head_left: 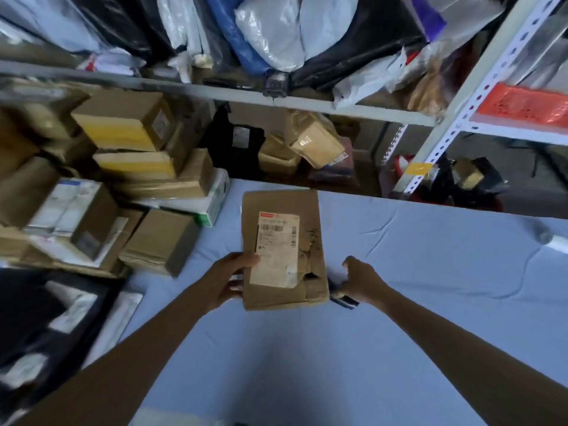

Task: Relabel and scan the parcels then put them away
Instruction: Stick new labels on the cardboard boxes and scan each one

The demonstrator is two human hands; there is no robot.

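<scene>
While the left hand (227, 281) grips one labelled cardboard parcel (312, 210) by its left edge over the blue table (415, 318), the right hand (361, 279) clasps one dark object (346, 300) beside it; the shelf (307, 103) above holds plastic mailers (276, 32).

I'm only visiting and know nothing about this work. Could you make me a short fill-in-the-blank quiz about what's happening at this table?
1. The left grip, a bare hand, holds a brown parcel with its thumb on the white ____.
2. The right grip, the other hand, curls round a small dark object at the parcel's ____ side.
3. The table is covered with a light ____ cloth.
Missing words: label; right; blue.
</scene>
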